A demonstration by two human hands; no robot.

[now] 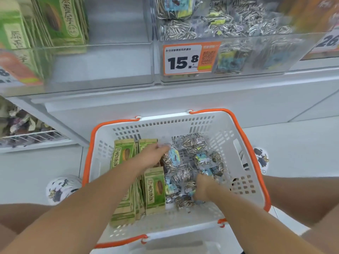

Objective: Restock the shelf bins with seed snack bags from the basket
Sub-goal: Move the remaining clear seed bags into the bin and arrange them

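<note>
A white basket (245, 143) with orange handles sits on the floor below me. Green seed snack bags (155, 189) stand along its left side, and clear bags of striped seeds (194, 143) lie heaped on its right. My left hand (152, 156) reaches down to the top of one clear seed bag (173, 160), fingers at its upper edge. My right hand (202, 187) is down in the heap, its fingers curled into the clear bags. Above, a clear shelf bin (247, 59) holds more striped seed bags behind a 15.8 price tag (190, 59).
A second clear bin (110, 66) at upper left holds green bags (64, 21) on its left side, with bare room on its right. A lower wire shelf (27, 138) at left carries dark packets. My two patterned shoes (60, 189) flank the basket on the white floor.
</note>
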